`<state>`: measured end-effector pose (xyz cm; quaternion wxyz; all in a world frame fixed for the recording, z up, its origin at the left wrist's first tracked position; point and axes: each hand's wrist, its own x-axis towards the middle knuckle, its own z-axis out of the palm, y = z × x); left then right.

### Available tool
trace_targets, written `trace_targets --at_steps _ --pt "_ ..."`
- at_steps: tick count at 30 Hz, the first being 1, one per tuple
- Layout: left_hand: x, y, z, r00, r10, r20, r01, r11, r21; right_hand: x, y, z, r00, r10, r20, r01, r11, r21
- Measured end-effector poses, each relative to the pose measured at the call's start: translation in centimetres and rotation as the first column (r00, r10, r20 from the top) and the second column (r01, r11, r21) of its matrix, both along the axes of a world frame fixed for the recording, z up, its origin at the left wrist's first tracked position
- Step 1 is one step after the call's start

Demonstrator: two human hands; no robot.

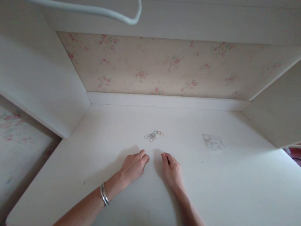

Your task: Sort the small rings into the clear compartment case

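Both your hands rest palm-down on the white table point(241, 187), near the middle of its front half. Your left hand point(133, 167) has its fingers loosely curled and holds nothing; a silver bracelet point(104, 195) sits on that wrist. Your right hand point(172, 171) lies just beside it, also loosely curled and holding nothing. A small heap of thin coloured rings point(153, 135) lies just beyond your fingertips, toward the table's back edge. A small clear packet point(213, 141) lies well apart from the rings, toward the right edge
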<state>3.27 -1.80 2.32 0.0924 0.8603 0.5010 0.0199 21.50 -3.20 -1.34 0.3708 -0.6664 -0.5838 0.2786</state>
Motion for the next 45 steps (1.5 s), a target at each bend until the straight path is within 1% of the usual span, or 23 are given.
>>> trace_targets --at_steps 5,13,19,23,26,29,32,34,37,40,43,45 --pt "0.2 -0.2 0.2 0.999 0.005 -0.036 -0.004 1.0 0.007 -0.1 0.0 0.1 1.0 -0.007 -0.007 0.007 1.0 0.01" --pt "0.6 -0.2 0.1 0.999 0.034 -0.029 -0.035 0.998 -0.044 0.0 0.0 0.0 1.0 -0.002 -0.005 0.002 1.0 0.017" --pt "0.7 -0.3 -0.3 0.998 0.059 -0.003 -0.059 0.996 -0.061 -0.1 -0.2 0.2 0.999 0.014 0.043 -0.014 1.0 0.003" --pt "0.6 -0.5 -0.3 0.999 0.048 0.004 -0.048 0.998 -0.036 -0.3 0.0 0.0 0.995 0.043 0.091 -0.042 0.999 -0.019" --pt "0.5 -0.6 -0.3 0.999 0.046 0.007 -0.046 0.998 -0.03 -0.5 0.8 -0.1 0.986 0.087 0.145 -0.082 0.996 -0.04" --pt "0.5 -0.8 -0.3 0.998 0.052 0.026 -0.052 0.998 -0.025 -0.5 2.1 0.2 0.973 0.125 0.193 -0.124 0.992 -0.017" --pt "0.5 -1.2 -0.1 0.994 0.077 0.074 -0.075 0.997 -0.028 -0.2 3.9 0.3 0.95 0.116 0.289 -0.123 0.992 0.006" --pt "0.1 -1.6 0.0 0.984 0.116 0.137 -0.112 0.993 -0.04 0.2 5.3 0.3 0.933 0.099 0.347 -0.107 0.994 0.002" --pt "-1.0 -2.3 -0.3 0.931 0.211 0.296 -0.208 0.977 -0.041 1.2 7.3 0.2 0.909 0.086 0.408 -0.088 0.996 -0.013" --pt "-2.9 -3.3 -1.4 0.818 0.296 0.493 -0.314 0.948 -0.048 2.1 9.1 0.3 0.875 0.095 0.475 -0.086 0.995 -0.041" --pt "-4.7 -4.5 -2.4 0.685 0.38 0.622 -0.378 0.915 -0.143 2.4 10.2 0.5 0.84 0.135 0.526 -0.112 0.991 -0.076" --pt "-5.4 -5.2 -2.7 0.628 0.425 0.652 -0.388 0.897 -0.21 2.4 10.6 0.5 0.82 0.163 0.548 -0.133 0.987 -0.094"
